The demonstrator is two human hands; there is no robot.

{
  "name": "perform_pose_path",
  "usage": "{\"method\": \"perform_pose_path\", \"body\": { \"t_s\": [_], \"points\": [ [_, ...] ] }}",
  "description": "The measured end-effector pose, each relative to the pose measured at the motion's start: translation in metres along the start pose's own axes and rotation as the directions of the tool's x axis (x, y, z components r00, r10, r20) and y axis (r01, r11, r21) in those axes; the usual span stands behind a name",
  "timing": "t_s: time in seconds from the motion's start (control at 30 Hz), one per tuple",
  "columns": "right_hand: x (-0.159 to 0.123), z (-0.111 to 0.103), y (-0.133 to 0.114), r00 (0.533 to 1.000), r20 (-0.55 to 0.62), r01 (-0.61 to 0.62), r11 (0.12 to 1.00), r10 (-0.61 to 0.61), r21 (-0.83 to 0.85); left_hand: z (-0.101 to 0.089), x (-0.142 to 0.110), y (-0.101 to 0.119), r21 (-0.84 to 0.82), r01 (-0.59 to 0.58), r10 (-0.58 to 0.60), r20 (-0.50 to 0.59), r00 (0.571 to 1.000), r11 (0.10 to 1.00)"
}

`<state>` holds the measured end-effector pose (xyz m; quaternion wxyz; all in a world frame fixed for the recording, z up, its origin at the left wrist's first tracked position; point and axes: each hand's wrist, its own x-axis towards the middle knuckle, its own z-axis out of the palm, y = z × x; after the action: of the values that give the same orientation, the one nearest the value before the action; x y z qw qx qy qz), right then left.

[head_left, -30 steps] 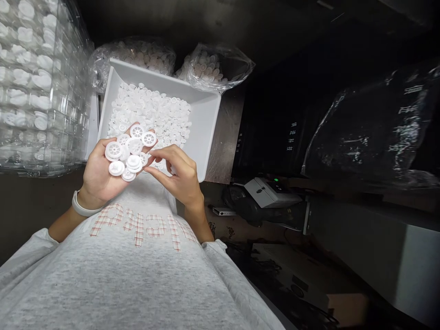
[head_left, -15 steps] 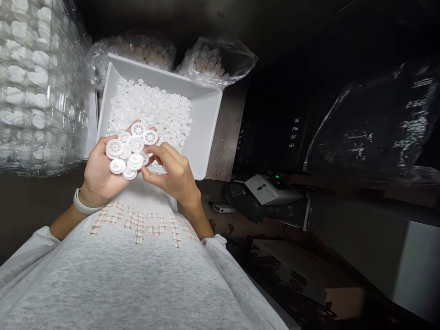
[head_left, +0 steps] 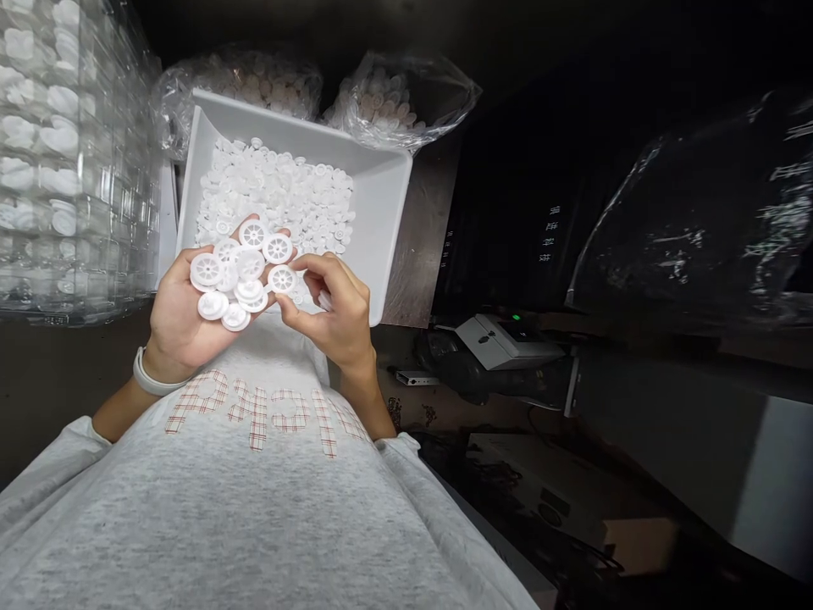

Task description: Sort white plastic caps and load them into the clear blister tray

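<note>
My left hand (head_left: pixel 174 315), palm up and cupped, carries a heap of several small white plastic wheels (head_left: pixel 251 264) with spokes. Between thumb and forefinger of my right hand (head_left: pixel 340 313) is pinched one white spoked wheel (head_left: pixel 281 279), at the right side of the heap. Something white also shows under the curled fingers of that hand, mostly hidden. Both hands are over the near edge of a grey-white plastic bin (head_left: pixel 381 203). Many loose white wheels (head_left: pixel 279 191) of the same sort lie in the bin.
Behind the bin stand two clear plastic bags (head_left: pixel 381 106) (head_left: pixel 254 80) of similar parts. Stacked clear trays (head_left: pixel 120 195) with white pieces rise at the left. A metal-topped surface (head_left: pixel 419 246) borders the bin's right. Farther right is a grey device (head_left: pixel 505 341) with a green light.
My right hand has drawn slightly right, pulling one wheel away from the heap's edge. My left hand still supports the others, nearly unmoved. The view has shifted a little.
</note>
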<state>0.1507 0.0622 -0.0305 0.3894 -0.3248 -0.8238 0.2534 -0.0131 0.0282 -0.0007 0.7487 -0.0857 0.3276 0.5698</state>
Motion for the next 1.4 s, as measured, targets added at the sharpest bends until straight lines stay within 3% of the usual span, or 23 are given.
{"method": "perform_pose_path", "body": {
  "t_s": [0.3,0.97,1.17,1.23,1.27,1.33,1.4],
  "points": [
    [-0.002,0.001,0.004,1.000,-0.009,-0.009,0.999,0.009,0.053,-0.003,0.000,-0.001,0.081,-0.036,0.038,-0.020,0.999,0.996],
    [-0.004,0.001,0.004,1.000,-0.001,-0.021,0.997,0.021,0.078,-0.003,0.001,-0.001,0.003,-0.009,0.009,0.046,0.999,1.000],
    [0.016,-0.017,0.000,0.999,0.006,0.052,0.997,-0.052,0.052,-0.006,0.001,-0.003,-0.004,0.008,-0.008,0.059,0.998,1.000],
    [0.037,-0.025,0.000,0.989,0.118,0.084,0.996,-0.085,0.007,-0.006,0.001,-0.004,-0.006,0.032,-0.032,0.074,0.997,0.999],
    [0.049,-0.028,0.001,0.969,0.241,0.058,0.998,-0.054,-0.008,-0.006,0.001,-0.005,-0.005,0.053,-0.053,0.079,0.995,0.999],
    [0.074,-0.028,0.006,0.870,0.491,0.051,0.999,-0.038,-0.014,-0.005,0.001,-0.008,0.015,0.089,-0.090,0.094,0.991,0.996],
    [0.096,-0.023,0.014,0.744,0.664,0.087,0.996,-0.070,0.008,-0.005,0.002,-0.009,0.042,0.110,-0.114,0.105,0.988,0.993]
  ]
}}
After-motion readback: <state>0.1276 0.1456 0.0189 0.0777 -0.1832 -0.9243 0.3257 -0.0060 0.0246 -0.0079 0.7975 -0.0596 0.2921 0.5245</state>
